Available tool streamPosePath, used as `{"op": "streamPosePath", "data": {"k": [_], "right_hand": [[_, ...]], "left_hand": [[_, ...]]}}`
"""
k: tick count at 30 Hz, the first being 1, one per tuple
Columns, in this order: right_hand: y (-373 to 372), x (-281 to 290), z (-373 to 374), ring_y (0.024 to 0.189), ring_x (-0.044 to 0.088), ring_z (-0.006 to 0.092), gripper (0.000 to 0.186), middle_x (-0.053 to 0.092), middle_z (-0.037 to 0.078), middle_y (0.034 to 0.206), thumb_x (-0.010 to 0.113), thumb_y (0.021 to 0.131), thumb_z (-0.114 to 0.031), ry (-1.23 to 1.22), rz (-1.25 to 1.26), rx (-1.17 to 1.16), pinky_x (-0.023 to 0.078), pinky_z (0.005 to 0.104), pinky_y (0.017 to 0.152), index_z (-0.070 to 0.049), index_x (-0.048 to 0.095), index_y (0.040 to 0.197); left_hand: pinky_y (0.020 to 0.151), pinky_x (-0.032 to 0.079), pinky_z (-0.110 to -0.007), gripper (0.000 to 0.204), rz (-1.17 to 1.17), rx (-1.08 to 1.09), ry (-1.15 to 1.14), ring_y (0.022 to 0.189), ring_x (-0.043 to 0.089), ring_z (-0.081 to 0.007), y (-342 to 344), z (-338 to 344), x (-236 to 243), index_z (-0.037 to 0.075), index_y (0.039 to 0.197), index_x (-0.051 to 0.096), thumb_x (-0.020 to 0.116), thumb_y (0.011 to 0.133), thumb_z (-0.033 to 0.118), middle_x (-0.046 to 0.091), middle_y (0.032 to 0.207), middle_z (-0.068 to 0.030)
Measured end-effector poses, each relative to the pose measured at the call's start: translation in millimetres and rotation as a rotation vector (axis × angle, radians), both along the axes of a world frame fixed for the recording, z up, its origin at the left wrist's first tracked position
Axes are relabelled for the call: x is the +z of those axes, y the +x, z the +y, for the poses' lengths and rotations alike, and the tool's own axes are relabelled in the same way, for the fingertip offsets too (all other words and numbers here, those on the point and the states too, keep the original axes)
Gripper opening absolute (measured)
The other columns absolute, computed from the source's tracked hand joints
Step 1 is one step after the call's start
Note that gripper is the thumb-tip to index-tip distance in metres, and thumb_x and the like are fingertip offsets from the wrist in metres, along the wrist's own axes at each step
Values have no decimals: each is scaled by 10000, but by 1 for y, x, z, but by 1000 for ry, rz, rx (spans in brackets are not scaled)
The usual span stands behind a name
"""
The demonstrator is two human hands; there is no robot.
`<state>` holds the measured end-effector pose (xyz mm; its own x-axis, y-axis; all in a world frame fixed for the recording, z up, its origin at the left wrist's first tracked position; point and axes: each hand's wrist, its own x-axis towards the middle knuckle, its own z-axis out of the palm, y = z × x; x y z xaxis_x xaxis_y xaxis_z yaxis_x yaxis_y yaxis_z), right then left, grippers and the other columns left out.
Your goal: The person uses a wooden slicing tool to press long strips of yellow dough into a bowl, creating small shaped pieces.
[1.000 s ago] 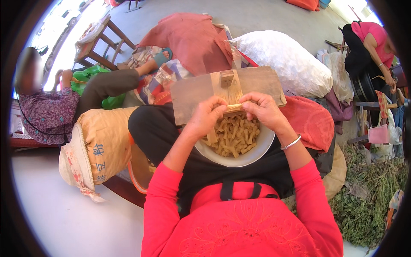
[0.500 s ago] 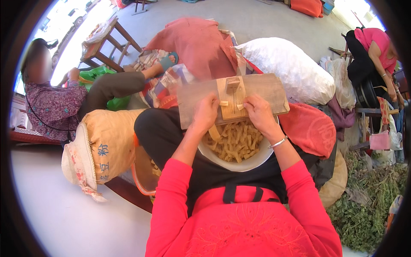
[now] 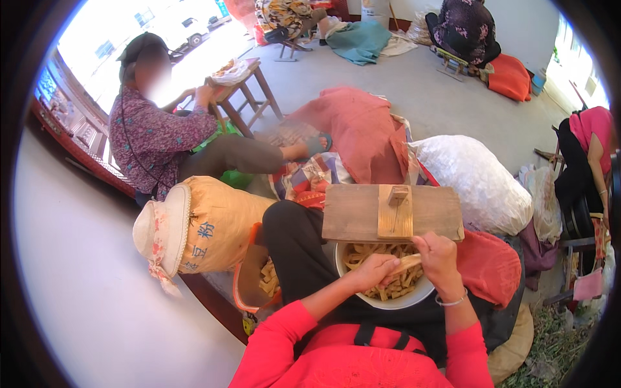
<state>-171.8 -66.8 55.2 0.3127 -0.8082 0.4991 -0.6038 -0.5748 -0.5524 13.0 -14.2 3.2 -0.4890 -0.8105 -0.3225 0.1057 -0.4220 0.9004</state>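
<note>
My left hand (image 3: 377,271) and my right hand (image 3: 435,258) are closed on a pale yellow strip (image 3: 407,262) stretched between them, over a white bowl (image 3: 408,298) of many short tan pieces (image 3: 362,255). Just above my hands, a wooden board (image 3: 354,212) lies across the bowl's far edge, with a lighter strip of wood and a small upright block (image 3: 398,196) at its middle. The bowl is in my lap.
A tan sack with a hat (image 3: 159,240) and an orange-rimmed container (image 3: 247,292) are at left. A person (image 3: 149,139) sits beside a stool (image 3: 239,87). A white sack (image 3: 472,184) and red cloths (image 3: 349,129) lie ahead; other people (image 3: 462,32) work behind and at right (image 3: 588,136).
The view has tilted up, showing more of the room. My hands have come down from the board to over the bowl, with the strip between them, right hand higher than left.
</note>
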Motion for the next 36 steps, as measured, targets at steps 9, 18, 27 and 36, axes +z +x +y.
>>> {"op": "streamPosePath", "data": {"k": [9, 18, 27, 36], "right_hand": [[-16, 106, 55, 566, 556, 367, 207, 557, 131, 636, 700, 836, -248, 317, -209, 658, 428, 412, 501, -57, 632, 795], [-17, 84, 58, 673, 555, 112, 215, 608, 36, 771, 634, 875, -106, 603, -860, 462, 451, 233, 606, 11, 670, 1051], [8, -6, 5, 622, 596, 277, 226, 624, 64, 740, 629, 826, -128, 32, -110, -176, 463, 362, 570, -140, 712, 1036], [-1, -69, 20, 717, 615, 208, 170, 632, 19, 772, 623, 880, -226, 424, -162, -96, 452, 357, 619, -68, 675, 849]], "left_hand": [[440, 378, -339, 196, -471, 219, -1468, 487, 525, -237, -11, 32, 212, 48, 877, 628, 655, 861, 241, 507, 588, -61], [763, 489, -281, 319, 338, -111, -401, 853, 621, -155, -16, -9, 141, -42, 1170, 561, 517, 970, 202, 640, 929, -71], [523, 361, -186, 251, 188, 143, -66, 618, 460, -30, -31, -26, 39, 40, 1160, 562, 561, 952, 180, 516, 741, 43], [587, 481, -383, 213, -1001, 275, -1145, 689, 600, -287, -28, -19, 6, 55, 1001, 615, 630, 790, 73, 633, 808, -69]]}}
